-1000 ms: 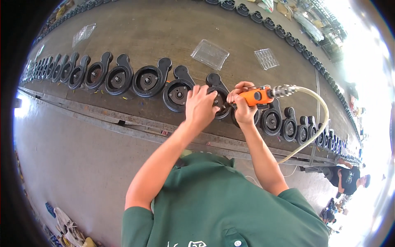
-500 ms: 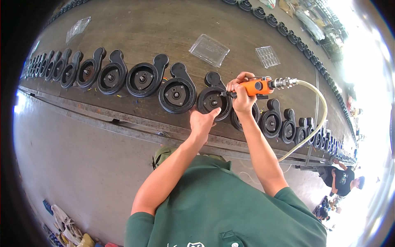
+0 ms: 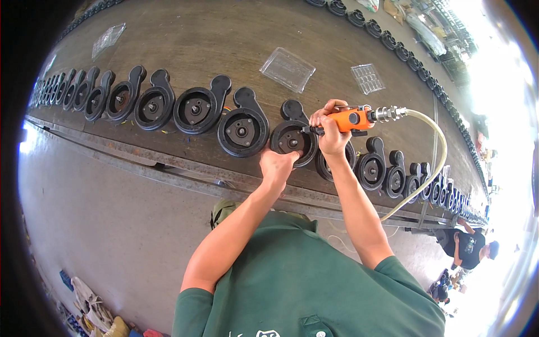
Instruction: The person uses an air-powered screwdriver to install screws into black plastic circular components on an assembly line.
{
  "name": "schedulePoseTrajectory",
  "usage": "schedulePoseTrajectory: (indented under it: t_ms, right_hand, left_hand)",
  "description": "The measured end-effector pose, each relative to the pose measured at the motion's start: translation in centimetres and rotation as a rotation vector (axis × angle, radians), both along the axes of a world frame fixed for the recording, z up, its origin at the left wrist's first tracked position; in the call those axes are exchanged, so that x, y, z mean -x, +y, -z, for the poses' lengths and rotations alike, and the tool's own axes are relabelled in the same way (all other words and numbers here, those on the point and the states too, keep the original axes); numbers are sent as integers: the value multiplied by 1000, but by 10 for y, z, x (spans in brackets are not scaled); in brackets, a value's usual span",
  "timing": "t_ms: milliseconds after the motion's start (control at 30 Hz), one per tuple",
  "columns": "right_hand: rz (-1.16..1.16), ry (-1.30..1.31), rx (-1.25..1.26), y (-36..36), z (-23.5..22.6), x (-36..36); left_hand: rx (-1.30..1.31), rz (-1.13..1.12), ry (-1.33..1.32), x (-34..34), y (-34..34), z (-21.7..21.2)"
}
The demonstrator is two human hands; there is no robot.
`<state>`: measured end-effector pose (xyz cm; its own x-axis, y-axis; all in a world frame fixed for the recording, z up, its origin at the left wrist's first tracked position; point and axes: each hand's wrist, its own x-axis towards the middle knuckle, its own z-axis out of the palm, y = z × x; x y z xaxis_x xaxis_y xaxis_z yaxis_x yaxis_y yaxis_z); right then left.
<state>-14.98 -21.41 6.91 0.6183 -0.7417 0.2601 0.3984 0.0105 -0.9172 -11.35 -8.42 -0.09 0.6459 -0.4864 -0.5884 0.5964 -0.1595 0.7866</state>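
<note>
Right hand (image 3: pixel 332 130) at centre frame, closed around an orange pneumatic driver (image 3: pixel 351 119); the tool lies roughly level, its dark bit end pointing left toward the black pump housing (image 3: pixel 292 139) just left of the hand. A metal fitting (image 3: pixel 388 113) at the tool's right end joins a pale air hose (image 3: pixel 432 168) that loops right and down past the bench edge. Left hand (image 3: pixel 277 166) sits just below that same housing, fingers curled against its lower rim, gripping or pressing it; exact hold is hard to tell from this angle. The housing is round with a curved neck sticking up, lying flat on the brown workbench (image 3: pixel 224 45) at centre frame. It is one in a long row of black housings (image 3: pixel 193 109) that runs from upper left to lower right along the bench's near side. Second row of black parts (image 3: pixel 387 39) along the far edge, upper right. Two clear plastic trays (image 3: pixel 287 68) lie on the bench above the hands, another clear tray (image 3: pixel 108 38) at upper left. Green shirt (image 3: pixel 297 286) fills the lower middle. Another person (image 3: pixel 469 247) in dark clothes stands at lower right. Shoes (image 3: pixel 84 297) on the floor at lower left
</note>
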Motion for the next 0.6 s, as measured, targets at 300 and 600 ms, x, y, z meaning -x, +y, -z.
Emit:
schedulePoseTrajectory:
  t_ms: [300, 600]
  right_hand:
    - [-148, 172, 121, 8, -1, -1]
    - [-84, 135, 172, 11, -2, -11]
  left_hand:
    - [51, -44, -287, 7, 0, 12]
    - [59, -119, 36, 5, -2, -9]
